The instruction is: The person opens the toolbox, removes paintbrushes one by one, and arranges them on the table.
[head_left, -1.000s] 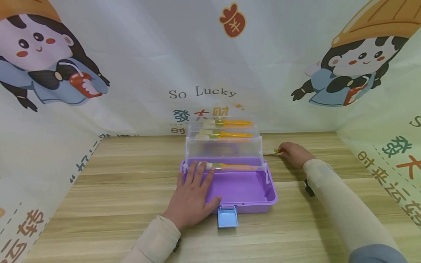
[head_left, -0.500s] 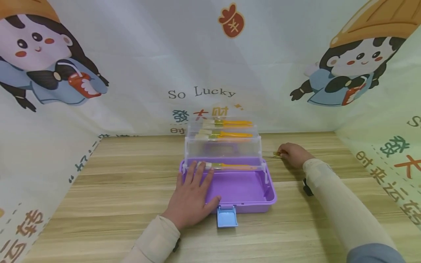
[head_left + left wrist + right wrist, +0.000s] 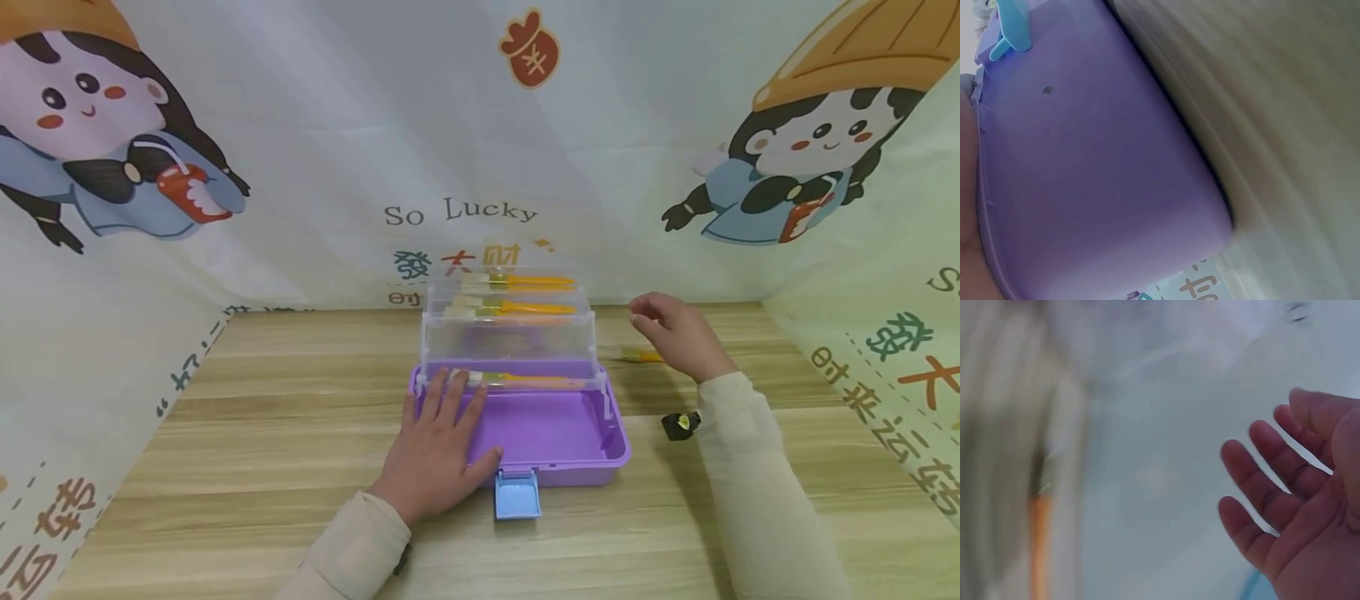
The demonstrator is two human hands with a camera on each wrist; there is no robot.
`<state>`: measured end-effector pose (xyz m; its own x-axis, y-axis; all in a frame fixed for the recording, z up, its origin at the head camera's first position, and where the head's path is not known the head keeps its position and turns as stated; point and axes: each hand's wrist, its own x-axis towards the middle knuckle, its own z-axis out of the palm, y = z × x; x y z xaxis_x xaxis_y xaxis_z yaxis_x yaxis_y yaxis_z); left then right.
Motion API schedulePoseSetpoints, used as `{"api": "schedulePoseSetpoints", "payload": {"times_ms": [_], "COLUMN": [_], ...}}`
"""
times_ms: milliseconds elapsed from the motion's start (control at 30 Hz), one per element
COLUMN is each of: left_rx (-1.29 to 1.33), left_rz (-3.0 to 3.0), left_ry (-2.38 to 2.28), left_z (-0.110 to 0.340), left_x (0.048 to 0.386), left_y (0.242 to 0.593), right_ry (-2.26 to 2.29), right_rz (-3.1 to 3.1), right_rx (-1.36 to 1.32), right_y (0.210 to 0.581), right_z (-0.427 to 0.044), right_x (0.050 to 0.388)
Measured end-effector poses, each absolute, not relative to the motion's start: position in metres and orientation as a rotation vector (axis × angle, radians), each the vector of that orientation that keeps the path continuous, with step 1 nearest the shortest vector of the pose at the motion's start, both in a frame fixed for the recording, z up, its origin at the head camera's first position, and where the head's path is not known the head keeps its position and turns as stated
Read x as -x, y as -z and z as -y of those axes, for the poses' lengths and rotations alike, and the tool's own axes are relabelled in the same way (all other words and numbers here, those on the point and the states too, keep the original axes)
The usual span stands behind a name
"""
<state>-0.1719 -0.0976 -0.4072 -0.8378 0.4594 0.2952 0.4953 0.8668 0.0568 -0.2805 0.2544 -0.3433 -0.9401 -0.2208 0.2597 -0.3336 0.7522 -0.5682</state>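
Observation:
In the head view my left hand (image 3: 442, 450) lies spread over the left side of the purple box (image 3: 551, 425), fingertips by the brush (image 3: 525, 382) in its clear front tray. The left wrist view is filled by the purple box wall (image 3: 1097, 150). To the right of the box, my right hand (image 3: 686, 333) is raised above the table with nothing in it, fingers loosely bent. A brush with a yellow handle (image 3: 647, 356) lies on the table partly behind that hand. In the right wrist view the hand (image 3: 1304, 487) is empty and the brush handle (image 3: 1040, 544) is blurred.
Clear raised trays (image 3: 510, 337) stand at the box's back, with several brushes (image 3: 536, 308) in the upper ones. A blue latch (image 3: 517, 496) hangs at the box front. The printed cloth wall (image 3: 337, 167) bounds the wooden table (image 3: 262, 433) behind and at both sides.
My right hand has let go of the brush and risen a little off the table. The brush moved slightly right before that. My left hand has not moved on the box.

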Motion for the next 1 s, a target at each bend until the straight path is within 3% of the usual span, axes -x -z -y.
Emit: {"api": "schedulePoseSetpoints", "payload": {"times_ms": [467, 1000], "left_rx": [0.716, 0.722], "left_rz": [2.766, 2.779], "left_ry": [0.176, 0.176], "left_z": [0.097, 0.096], "left_x": [0.177, 0.174], "left_y": [0.407, 0.406], "right_ry": [-0.796, -0.986], "right_rz": [2.784, 2.826], "right_rx": [-1.054, -1.052], "right_y": [0.323, 0.362], "right_z": [-0.149, -0.118], "right_x": [0.258, 0.283]}}
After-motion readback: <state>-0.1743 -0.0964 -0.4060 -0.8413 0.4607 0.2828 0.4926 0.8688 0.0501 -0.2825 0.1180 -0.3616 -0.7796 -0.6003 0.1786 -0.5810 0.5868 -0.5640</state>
